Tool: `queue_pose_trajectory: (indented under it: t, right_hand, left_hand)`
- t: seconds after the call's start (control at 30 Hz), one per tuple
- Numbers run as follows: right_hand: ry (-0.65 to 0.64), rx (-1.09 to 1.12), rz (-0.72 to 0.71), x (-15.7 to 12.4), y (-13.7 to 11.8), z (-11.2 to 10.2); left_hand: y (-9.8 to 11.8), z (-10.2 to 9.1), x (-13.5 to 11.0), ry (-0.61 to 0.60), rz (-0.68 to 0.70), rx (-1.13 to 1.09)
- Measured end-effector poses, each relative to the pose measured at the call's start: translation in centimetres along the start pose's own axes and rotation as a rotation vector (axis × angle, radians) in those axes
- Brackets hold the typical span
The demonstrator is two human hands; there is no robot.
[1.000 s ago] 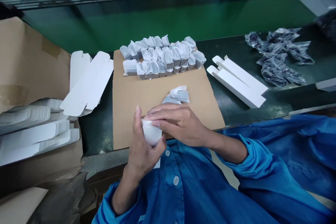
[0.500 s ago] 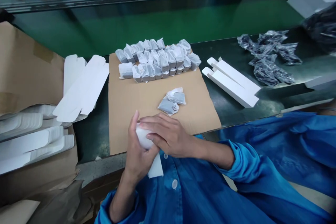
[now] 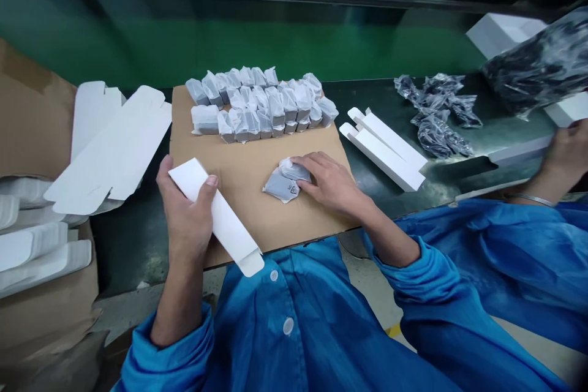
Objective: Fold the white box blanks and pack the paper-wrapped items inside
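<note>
My left hand (image 3: 188, 214) is closed round a long white carton (image 3: 225, 217), which slants down toward my lap with an end flap sticking out at its lower end. Over the cardboard sheet (image 3: 243, 165), my right hand (image 3: 328, 180) pinches a small grey block in a white wrapper (image 3: 301, 172) between thumb and fingers. Touching that block on its left is a second wrapped grey block (image 3: 280, 187) with dark printing on it. Farther back on the sheet stand several more wrapped blocks (image 3: 275, 107) in packed rows.
Flat white cartons (image 3: 114, 141) lie left of the sheet, beside an open cardboard box (image 3: 37, 116) holding several more. Right of it are two erected cartons (image 3: 386, 150) and dark items in clear plastic bags (image 3: 438, 113). A co-worker's hand (image 3: 569, 153) is at far right.
My hands have moved apart. The left has shifted left with the carton, now fully visible; the right has left the carton and taken hold of a wrapped block. A co-worker's hand has appeared at right.
</note>
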State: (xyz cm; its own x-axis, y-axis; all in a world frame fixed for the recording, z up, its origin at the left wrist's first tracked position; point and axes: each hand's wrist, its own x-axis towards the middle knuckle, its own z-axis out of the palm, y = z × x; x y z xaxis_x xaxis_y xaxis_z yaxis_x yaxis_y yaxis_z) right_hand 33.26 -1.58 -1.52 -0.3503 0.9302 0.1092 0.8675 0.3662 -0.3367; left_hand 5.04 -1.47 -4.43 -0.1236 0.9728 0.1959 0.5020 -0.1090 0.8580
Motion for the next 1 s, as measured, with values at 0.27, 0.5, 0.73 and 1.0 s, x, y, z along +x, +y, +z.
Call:
queue_pose_trajectory:
  t: [0.27,0.5,0.73,1.0]
  right_hand:
    - [0.099,0.378,0.261,-0.7,2.0,-1.4]
    - [0.117,0.476,0.322,-1.1,3.2,-2.1]
    - [0.172,0.592,0.275,-1.6,1.5,-1.3]
    - [0.731,0.364,0.341,-1.5,5.4,-1.7]
  left_hand:
    - [0.6,-4.6,-1.7,-0.344,0.601,0.511]
    - [1.2,-4.7,-2.7,-0.505,0.752,0.648]
    - [8.2,4.7,-2.3,-0.340,0.576,0.542]
    - [8.3,7.4,-1.5,-0.454,0.286,0.831]
